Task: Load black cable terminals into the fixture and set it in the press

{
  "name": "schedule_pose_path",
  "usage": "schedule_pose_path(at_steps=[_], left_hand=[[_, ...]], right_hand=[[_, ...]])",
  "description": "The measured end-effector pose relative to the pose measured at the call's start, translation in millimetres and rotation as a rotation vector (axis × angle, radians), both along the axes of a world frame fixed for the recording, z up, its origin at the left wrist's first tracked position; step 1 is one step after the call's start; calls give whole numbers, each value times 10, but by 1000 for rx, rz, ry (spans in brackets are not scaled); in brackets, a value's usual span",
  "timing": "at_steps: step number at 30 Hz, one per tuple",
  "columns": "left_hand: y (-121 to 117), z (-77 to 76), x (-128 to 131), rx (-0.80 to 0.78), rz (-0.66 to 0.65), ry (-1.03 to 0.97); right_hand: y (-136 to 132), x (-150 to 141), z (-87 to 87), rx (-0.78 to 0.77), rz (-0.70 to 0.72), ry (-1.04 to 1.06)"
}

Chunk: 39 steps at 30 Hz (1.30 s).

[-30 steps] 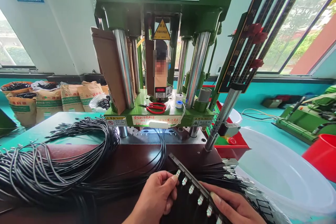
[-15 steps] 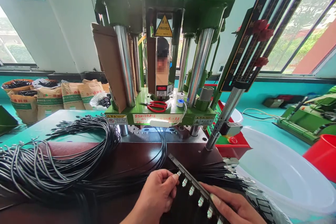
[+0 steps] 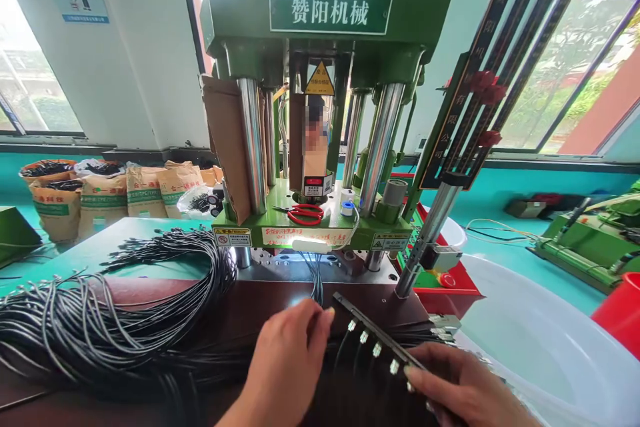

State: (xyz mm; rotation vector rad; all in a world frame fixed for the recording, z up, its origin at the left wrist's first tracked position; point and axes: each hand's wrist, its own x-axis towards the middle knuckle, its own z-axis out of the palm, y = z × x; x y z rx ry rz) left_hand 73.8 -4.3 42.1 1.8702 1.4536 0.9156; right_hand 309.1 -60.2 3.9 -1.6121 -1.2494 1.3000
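A long dark metal bar (image 3: 373, 323) slants across the space over the table, with several small silvery connectors (image 3: 377, 349) along its lower edge. Thin black cables trail down from some of these connectors. My right hand (image 3: 463, 383) grips the bar's near end between thumb and fingers. Just left of the bar's far end is my left hand (image 3: 290, 353), apart from it, fingers curled and thumb pressed in. Whatever it pinches, if anything, is hidden. Beyond that hand, a bunch of black cables (image 3: 316, 280) runs out of the green press (image 3: 240, 217).
Large bundles of black cables (image 3: 90, 327) lie on the left of the dark table (image 3: 280, 297). Red-handled pliers (image 3: 306, 215) rest on the press ledge. A white tub (image 3: 530, 320) stands at right. Behind the press, a person (image 3: 316, 160) shows partly.
My left hand has moved off the connector at the bar's far end, slightly left. My right hand still holds the bar. The camera view has tilted up.
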Motion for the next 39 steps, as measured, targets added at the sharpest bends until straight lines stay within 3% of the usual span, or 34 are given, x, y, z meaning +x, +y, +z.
schedule_pose_path(at_steps=[1,3,4,7,11,22,25,33,39], left_hand=[[95,44,-40,2,23,-29],[351,44,-70,-137,45,-217],[496,7,-59,-280,47,-347],[890,-155,45,-589,-27,-475],[1138,-328,159,-791,-125,-580],[1181,-645,86,-758,-202,-680],[1185,-662,96,-757,-198,-677],[1200,-708,173,-775,-142,-656],[1214,-790,211,-763,-119,-676]], right_hand=[[52,48,28,31,-9,-75],[177,135,86,138,-1,-227],[245,166,109,178,17,-289],[433,202,130,273,86,-393],[554,173,38,345,111,-487],[640,284,-258,349,91,-611],[683,271,-224,359,47,-582],[937,-50,11,432,101,-593],[1240,-99,-49,380,193,-733]])
